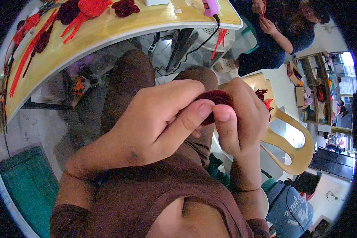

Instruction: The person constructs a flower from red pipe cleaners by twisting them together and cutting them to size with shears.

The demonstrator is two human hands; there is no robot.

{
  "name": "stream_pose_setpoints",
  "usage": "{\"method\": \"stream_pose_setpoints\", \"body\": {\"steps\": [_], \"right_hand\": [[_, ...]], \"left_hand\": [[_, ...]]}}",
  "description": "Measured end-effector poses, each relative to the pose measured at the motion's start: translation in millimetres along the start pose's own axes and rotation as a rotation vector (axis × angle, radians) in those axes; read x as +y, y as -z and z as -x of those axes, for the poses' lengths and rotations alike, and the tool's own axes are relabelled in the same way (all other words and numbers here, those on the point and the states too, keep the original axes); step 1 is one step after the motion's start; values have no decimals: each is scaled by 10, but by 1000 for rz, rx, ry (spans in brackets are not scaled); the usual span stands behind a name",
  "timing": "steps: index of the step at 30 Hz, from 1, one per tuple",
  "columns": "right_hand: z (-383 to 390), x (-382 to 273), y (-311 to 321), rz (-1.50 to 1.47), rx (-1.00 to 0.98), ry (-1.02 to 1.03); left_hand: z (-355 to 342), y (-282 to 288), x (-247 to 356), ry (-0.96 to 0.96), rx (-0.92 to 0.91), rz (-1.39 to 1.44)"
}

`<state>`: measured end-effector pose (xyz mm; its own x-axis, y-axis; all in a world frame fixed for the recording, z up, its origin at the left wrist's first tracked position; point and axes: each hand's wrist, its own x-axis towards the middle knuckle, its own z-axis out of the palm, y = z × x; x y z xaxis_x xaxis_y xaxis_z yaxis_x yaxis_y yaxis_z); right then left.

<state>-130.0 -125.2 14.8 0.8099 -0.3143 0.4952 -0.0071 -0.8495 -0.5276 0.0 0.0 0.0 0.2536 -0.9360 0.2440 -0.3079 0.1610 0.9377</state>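
Note:
Above my lap, both hands close on a dark red fuzzy piece that looks made of pipe cleaners. My left hand pinches its left side, thumb on top. The thumb and curled fingers of my right hand grip its right side. Both thumb tips nearly meet over the piece, and much of it is hidden behind the fingers. Beyond my right hand, dark and bright red fuzzy pieces lie on a tan plastic chair.
A yellow table curves across the far left, bearing a dark red fuzzy flower, red stems and a pink glue gun whose cord hangs down. At far right a co-worker handles a red strip. Shelves stand beyond.

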Motion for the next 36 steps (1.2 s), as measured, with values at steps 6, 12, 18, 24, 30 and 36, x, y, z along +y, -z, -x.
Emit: {"method": "stream_pose_setpoints", "body": {"steps": [6, 12, 18, 24, 30, 36], "right_hand": [[-38, -4, -21, 32, 42, 28], [-33, -15, -19, -7, 59, 55], [-15, -65, -11, 59, 52, 56], [20, -46, -46, 73, 26, 29], [31, -72, -91, -615, -44, -399], [41, -69, -36, -914, -154, -900]], "left_hand": [[8, 60, -11, -2, -154, 57], [15, 87, 33, 27, -174, 30], [63, 88, 114, 130, -141, 135], [59, 76, 92, 145, -147, 135], [1, 85, 114, 377, -176, 644], [-50, 88, -27, 138, 56, 309]]}}
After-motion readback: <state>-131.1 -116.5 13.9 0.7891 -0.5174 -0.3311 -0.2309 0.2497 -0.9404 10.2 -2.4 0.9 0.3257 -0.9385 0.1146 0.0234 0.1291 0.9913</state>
